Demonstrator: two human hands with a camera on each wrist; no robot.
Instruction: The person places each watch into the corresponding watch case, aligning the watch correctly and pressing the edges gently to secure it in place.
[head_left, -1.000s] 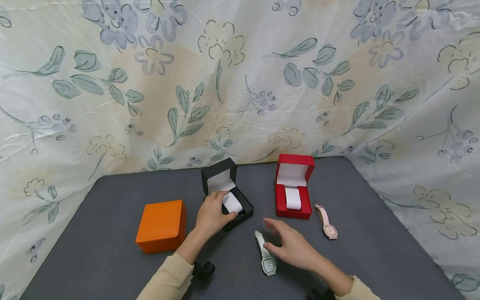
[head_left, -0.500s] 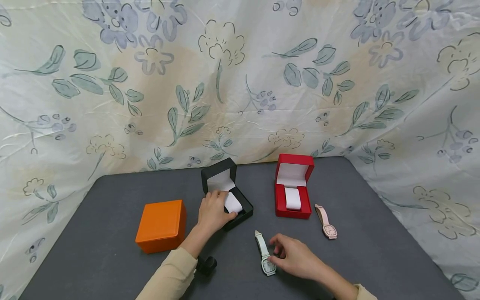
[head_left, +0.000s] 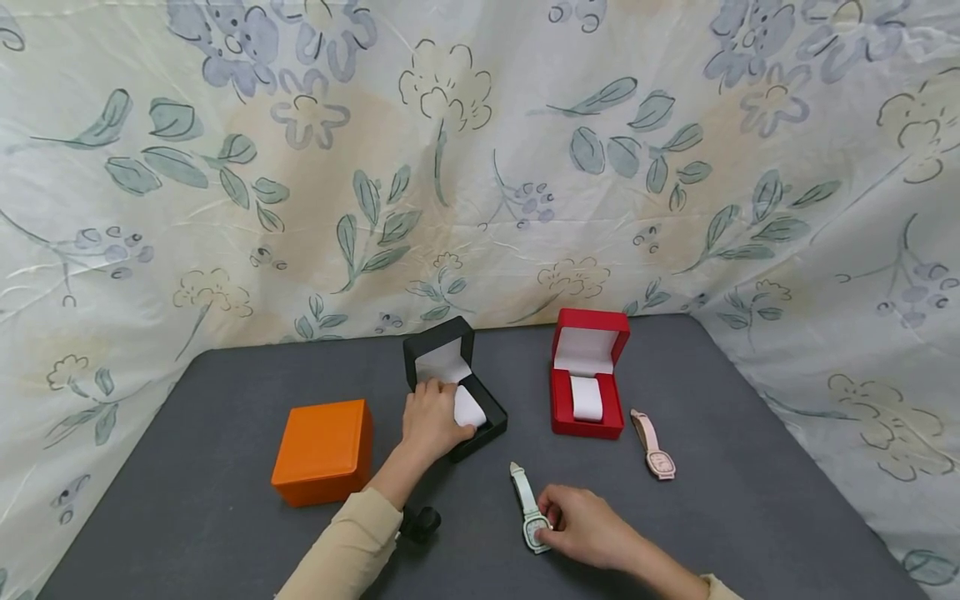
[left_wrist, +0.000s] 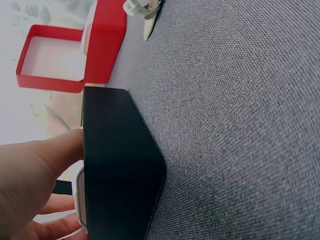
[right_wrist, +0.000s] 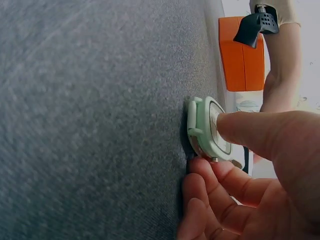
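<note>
A black watch box [head_left: 491, 433] stands with its lid up. My left hand [head_left: 433, 421] reaches into it, thumb and fingers around the white cushion [head_left: 468, 408]; in the left wrist view the box wall [left_wrist: 120, 160] hides the thumb tip. My right hand [head_left: 588, 529] pinches a pale green wristwatch [head_left: 527, 500] by its case on the table. Up close in the right wrist view, the thumb presses the dial of the watch case [right_wrist: 202, 125] and the fingertips sit at its crown side. The strap points away toward the boxes.
Right of the black box stands a red watch box [head_left: 588, 427], lid up, with a white cushion [head_left: 586, 398]. A pink wristwatch [head_left: 654, 446] lies beside it. A closed orange box [head_left: 322, 450] is at left. A floral curtain [head_left: 480, 167] hangs behind the grey table [head_left: 195, 500].
My right hand has come down and back onto the green watch, its fingers closing around the case. My left hand has shifted slightly right over the cushion.
</note>
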